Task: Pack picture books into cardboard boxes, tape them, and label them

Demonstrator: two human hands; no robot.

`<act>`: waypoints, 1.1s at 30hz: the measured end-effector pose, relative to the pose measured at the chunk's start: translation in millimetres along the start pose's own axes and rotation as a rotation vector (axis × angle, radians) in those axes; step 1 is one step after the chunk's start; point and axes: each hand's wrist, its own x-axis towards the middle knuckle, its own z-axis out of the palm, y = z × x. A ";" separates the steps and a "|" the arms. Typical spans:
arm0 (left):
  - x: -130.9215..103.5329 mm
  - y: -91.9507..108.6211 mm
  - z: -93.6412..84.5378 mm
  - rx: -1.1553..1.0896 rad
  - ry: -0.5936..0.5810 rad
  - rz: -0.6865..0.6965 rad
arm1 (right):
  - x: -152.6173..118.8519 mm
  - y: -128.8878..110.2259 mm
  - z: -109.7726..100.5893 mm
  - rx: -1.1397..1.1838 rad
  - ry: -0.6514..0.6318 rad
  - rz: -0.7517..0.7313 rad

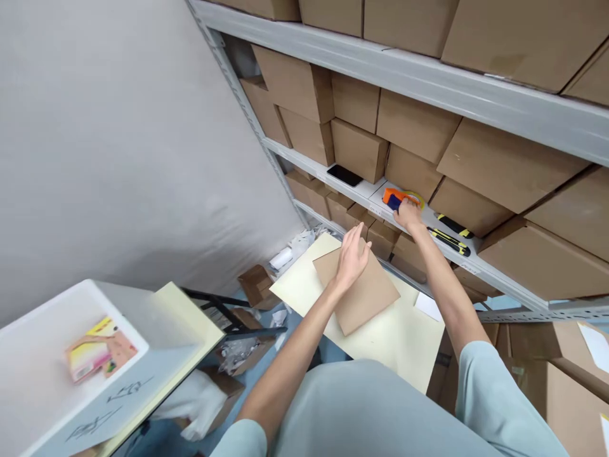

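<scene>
A flat cardboard box lies on the pale yellow tabletop. Over its far part rests my left hand, fingers stretched out and holding nothing. My right hand reaches to the grey shelf and is closed on an orange and blue tape dispenser; a yellow ring of tape shows behind the fingers. To the right of that hand, black and yellow box cutters lie on the shelf. A dark phone lies farther left on the same shelf.
Stacked cardboard boxes fill the shelves ahead. At the left, a white bin holds a colourful packet. An open carton and scraps sit on the floor by the wall. More large cartons stand at the right.
</scene>
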 end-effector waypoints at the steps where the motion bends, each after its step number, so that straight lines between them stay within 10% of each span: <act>1: -8.7 -1.5 -1.8 0.002 0.007 -0.022 | 5.8 -0.4 2.7 -0.007 -0.040 0.027; 9: -76.0 5.5 13.5 -0.063 -0.022 -0.225 | -7.4 15.6 3.4 0.155 0.001 0.004; 17: -99.3 74.8 12.3 -0.319 0.075 -0.175 | -210.5 -24.7 21.8 1.167 0.186 -0.094; 23: -161.0 100.2 -42.9 -0.276 0.093 -0.170 | -342.0 -71.1 19.9 1.465 0.121 0.021; 33: -275.3 128.4 -140.3 -0.300 0.035 -0.137 | -470.8 -123.9 1.1 1.445 -0.105 -0.015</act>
